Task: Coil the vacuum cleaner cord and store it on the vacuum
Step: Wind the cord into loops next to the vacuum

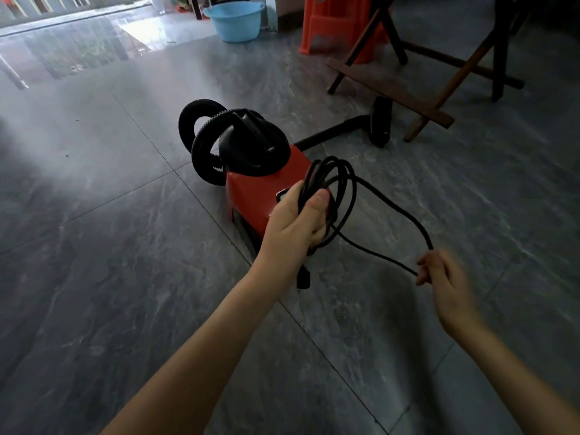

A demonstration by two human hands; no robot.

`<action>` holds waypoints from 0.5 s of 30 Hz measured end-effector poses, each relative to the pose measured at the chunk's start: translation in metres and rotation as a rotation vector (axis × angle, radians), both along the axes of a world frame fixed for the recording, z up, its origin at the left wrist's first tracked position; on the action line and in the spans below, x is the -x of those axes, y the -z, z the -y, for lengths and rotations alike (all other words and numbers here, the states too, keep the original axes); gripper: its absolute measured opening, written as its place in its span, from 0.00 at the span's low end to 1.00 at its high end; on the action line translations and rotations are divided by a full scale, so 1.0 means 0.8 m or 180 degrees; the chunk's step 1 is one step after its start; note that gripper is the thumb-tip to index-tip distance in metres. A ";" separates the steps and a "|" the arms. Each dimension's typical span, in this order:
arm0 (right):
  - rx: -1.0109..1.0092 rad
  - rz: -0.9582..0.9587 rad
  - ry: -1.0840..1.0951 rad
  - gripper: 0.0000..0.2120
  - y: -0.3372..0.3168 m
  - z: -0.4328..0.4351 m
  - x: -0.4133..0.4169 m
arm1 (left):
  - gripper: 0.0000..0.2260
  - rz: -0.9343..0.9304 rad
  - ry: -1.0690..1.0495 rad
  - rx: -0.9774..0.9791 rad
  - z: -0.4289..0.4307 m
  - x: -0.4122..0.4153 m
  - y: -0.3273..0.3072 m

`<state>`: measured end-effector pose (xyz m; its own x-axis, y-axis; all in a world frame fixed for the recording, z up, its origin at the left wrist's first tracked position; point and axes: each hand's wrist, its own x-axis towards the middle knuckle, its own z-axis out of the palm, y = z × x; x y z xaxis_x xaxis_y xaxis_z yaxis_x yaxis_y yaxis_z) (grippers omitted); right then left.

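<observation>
A red vacuum cleaner (251,196) with a black top handle stands on the grey tiled floor, its ribbed black hose (201,142) looped at its far left. My left hand (298,221) grips several loops of the black cord (342,183) just above the vacuum's near end. One strand runs from the coil out to the right, where my right hand (439,274) pinches it in a bend. A black plug (303,277) hangs below my left wrist.
The vacuum's black wand and floor nozzle (381,120) lie on the floor behind it. Dark wooden furniture legs (433,89) and an orange plastic stool (339,23) stand at the back right. A blue basin (235,20) sits at the back.
</observation>
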<state>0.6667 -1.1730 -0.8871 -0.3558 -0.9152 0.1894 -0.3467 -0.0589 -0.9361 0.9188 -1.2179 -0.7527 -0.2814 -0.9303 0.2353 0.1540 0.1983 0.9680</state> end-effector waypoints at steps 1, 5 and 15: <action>-0.0099 0.0023 0.0004 0.20 0.000 -0.001 0.001 | 0.08 0.0029 0.0004 0.0000 -0.001 0.001 0.001; -0.0265 0.0522 0.0221 0.08 -0.020 0.010 -0.006 | 0.04 0.0258 0.0019 -0.0003 -0.004 0.006 0.009; 0.0057 -0.0344 0.0205 0.12 -0.039 0.011 0.003 | 0.05 0.0536 0.0095 -0.0024 0.000 -0.003 0.009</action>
<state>0.6642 -1.1815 -0.8557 -0.3904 -0.8872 0.2458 -0.4492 -0.0495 -0.8921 0.9211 -1.2179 -0.7595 -0.3439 -0.9224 0.1757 -0.0049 0.1888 0.9820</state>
